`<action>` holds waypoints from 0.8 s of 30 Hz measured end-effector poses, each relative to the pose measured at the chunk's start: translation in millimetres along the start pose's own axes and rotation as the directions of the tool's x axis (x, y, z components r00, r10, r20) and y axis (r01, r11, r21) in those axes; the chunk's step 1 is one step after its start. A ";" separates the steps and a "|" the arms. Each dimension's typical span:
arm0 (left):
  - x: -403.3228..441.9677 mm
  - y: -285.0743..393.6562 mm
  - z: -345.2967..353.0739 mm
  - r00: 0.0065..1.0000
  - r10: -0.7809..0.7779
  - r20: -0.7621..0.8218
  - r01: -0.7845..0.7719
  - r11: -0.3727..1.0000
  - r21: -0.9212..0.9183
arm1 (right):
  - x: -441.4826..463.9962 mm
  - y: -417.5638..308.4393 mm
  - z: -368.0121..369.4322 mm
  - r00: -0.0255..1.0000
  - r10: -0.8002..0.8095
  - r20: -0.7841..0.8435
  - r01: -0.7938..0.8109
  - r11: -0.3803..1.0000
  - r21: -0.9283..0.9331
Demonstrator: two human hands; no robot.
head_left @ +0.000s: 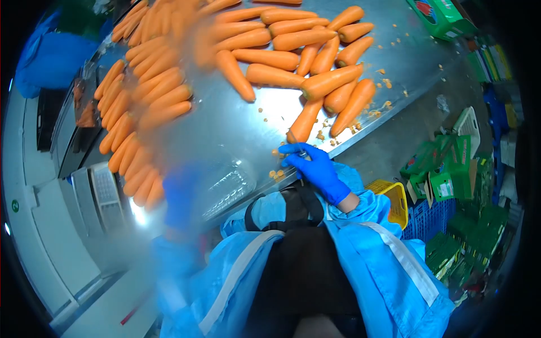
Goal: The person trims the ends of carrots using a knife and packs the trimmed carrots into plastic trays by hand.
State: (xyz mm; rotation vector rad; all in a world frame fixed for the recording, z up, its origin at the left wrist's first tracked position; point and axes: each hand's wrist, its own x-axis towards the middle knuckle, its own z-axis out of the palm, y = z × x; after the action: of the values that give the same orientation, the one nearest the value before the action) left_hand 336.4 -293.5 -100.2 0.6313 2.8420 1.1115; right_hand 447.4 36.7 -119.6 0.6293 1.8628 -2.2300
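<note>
My right hand (pixel 318 172), in a blue glove, is closed around a small knife (pixel 303 153) at the table's near edge. Its thin blade points toward the tip of a carrot (pixel 304 123) in the loose pile. My left hand (pixel 183 194), also gloved in blue, is smeared by a hazy patch over the view. It is beside the near end of the lined-up carrots (pixel 147 183); its fingers cannot be made out. Between my hands lies a clear plastic tray (pixel 231 183). Several carrots (pixel 276 59) lie loose across the far side.
The metal table (pixel 220 121) carries orange trimmings (pixel 355 128) near its right edge. On the floor at right are a yellow crate (pixel 399 205), a blue crate (pixel 431 217) and green boxes (pixel 445 169). Another green box (pixel 442 17) stands at the far right corner. A person's blue clothing (pixel 53 62) shows at far left.
</note>
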 end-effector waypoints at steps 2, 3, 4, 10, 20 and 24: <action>24.5 -5.0 2.6 0.997 0.074 -0.037 -0.073 0.997 0.021 | 1.2 2.2 -2.5 1.000 0.011 0.001 -0.011 1.000 -0.029; 37.0 -10.6 4.3 1.000 0.011 0.014 -0.011 1.000 0.009 | 1.6 1.9 -3.3 1.000 0.017 0.002 -0.017 0.999 -0.042; 46.8 -20.5 8.8 0.999 0.036 0.017 -0.036 0.999 0.020 | 0.8 -1.9 -4.3 1.000 0.021 -0.012 -0.021 0.999 -0.033; 76.5 -83.8 47.9 0.990 0.126 0.065 -0.142 0.909 0.393 | 2.3 -13.7 -25.5 0.992 -0.013 -0.126 0.013 1.000 -0.004; 176.5 152.4 155.2 0.901 0.420 0.108 -0.405 0.904 -0.138 | 3.9 -25.4 -88.6 0.879 -0.012 -0.477 0.141 0.962 0.235; 193.5 166.0 228.7 0.835 0.524 0.167 -0.523 0.851 -0.054 | -1.7 -27.8 -109.9 0.839 -0.007 -0.544 0.165 0.956 0.242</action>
State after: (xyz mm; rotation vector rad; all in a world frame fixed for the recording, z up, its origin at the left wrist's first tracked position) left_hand 257.0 37.5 -138.4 1.4950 2.5709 1.0405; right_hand 461.2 148.6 -108.4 1.3761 1.8224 -2.5989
